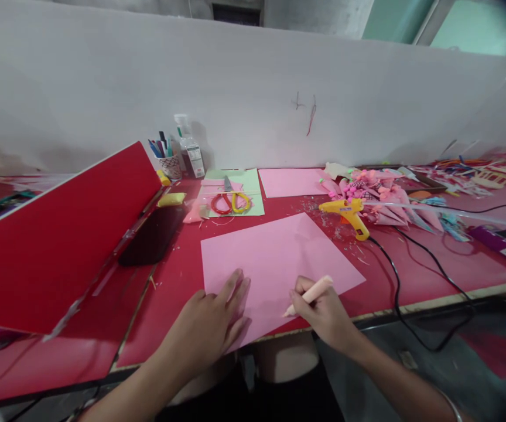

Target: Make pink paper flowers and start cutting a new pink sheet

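Note:
A large sheet of pink paper [270,252] lies at an angle on the red tabletop, its near edge by the table's front. My left hand [215,313] rests open on the sheet's left side, fingers spread and pressing it. In my right hand [325,310] is a thick peach-coloured marker [317,290], gripped like a pen. Its tip points down and left, at the paper's near edge; whether it touches is too fine to tell. To the right of the sheet sits a yellow glue gun [349,214] with a black cord.
Scissors [231,200] with red and yellow handles lie on green paper [255,190]. Another pink sheet [288,183] lies by the wall. A red board [72,234] leans at left beside a dark phone-like slab [151,234]. Behind are a pen cup [170,167], bottle [191,155] and pink cones [385,193].

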Demonstrator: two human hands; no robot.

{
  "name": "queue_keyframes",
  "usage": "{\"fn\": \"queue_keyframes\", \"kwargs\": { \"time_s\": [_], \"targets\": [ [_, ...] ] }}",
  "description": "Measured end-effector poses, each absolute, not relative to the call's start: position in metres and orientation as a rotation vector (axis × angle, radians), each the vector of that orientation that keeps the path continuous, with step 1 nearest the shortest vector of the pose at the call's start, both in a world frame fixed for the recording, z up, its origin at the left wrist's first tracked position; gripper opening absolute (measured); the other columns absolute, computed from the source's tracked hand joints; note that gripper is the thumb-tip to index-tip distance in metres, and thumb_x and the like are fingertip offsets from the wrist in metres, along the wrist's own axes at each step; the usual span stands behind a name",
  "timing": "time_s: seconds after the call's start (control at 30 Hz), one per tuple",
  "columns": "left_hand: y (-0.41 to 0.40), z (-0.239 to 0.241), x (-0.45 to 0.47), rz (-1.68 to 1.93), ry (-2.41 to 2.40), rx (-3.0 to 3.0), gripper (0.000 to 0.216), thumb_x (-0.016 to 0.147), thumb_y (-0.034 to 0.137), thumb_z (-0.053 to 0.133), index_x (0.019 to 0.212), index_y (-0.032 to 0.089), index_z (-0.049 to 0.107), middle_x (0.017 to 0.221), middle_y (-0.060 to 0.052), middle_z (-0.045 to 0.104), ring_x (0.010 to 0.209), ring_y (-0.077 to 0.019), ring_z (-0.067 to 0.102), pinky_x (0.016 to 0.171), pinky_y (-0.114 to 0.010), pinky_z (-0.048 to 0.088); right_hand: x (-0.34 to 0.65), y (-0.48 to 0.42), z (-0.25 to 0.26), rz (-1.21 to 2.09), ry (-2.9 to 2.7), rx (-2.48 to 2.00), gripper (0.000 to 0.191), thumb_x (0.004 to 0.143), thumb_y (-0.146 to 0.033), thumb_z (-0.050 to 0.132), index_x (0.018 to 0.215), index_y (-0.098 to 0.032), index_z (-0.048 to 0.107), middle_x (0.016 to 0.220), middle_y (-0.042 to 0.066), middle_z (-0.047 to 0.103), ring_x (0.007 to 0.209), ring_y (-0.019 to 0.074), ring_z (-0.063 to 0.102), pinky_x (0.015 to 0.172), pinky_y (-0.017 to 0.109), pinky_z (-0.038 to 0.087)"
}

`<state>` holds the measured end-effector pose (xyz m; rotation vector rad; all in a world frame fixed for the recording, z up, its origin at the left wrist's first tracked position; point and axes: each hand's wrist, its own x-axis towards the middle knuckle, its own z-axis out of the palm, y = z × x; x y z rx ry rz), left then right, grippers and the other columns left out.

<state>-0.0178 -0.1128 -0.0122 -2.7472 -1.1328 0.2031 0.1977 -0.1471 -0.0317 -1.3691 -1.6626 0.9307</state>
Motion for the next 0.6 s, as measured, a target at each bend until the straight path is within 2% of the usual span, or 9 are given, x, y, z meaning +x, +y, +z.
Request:
{"fn": "queue_keyframes", "kwargs": {
  "time_s": [0.2, 0.43, 0.6],
  "targets": [
    [-0.113, -0.015, -0.02, 0.157, -1.13, -2.752, 0.047, 0.087, 0.034, 0.025, 0.131, 0.02, 0.034, 0.139, -0.013, 0.027, 0.07, -0.0187, 0.063, 0.066, -0.035, 0.046, 0.213, -0.146, -0.033, 0.847, -1.646, -1.441, 0.031, 0.083, -0.027, 0.039, 0.055, -0.02, 0.028, 0.051, -0.005, 0.032, 0.048, 0.0098, 0.043, 0.048, 0.02, 0.035],
    [-0.112, -0.015, -0.02, 0.165, -1.13, -2.734, 0.047, 0.086, 0.034, 0.025, 0.131, 0.021, 0.034, 0.138, -0.011, 0.029, 0.068, -0.0185, 0.063, 0.064, -0.035, 0.046, 0.24, -0.145, -0.03, 0.788, -1.593, -1.526, 0.028, 0.082, -0.027, 0.04, 0.056, -0.021, 0.032, 0.051, -0.004, 0.035, 0.052, 0.0118, 0.049, 0.049, 0.021, 0.038],
    [-0.112, -0.013, -0.019, 0.221, -1.101, -2.704, 0.048, 0.086, 0.034, 0.025, 0.131, 0.02, 0.034, 0.139, -0.01, 0.028, 0.066, -0.0184, 0.062, 0.064, -0.035, 0.047, 0.26, -0.136, -0.03, 0.626, -1.598, -1.595, 0.03, 0.083, -0.03, 0.04, 0.055, -0.021, 0.031, 0.05, -0.004, 0.037, 0.048, 0.0113, 0.046, 0.048, 0.021, 0.036]
  ]
}}
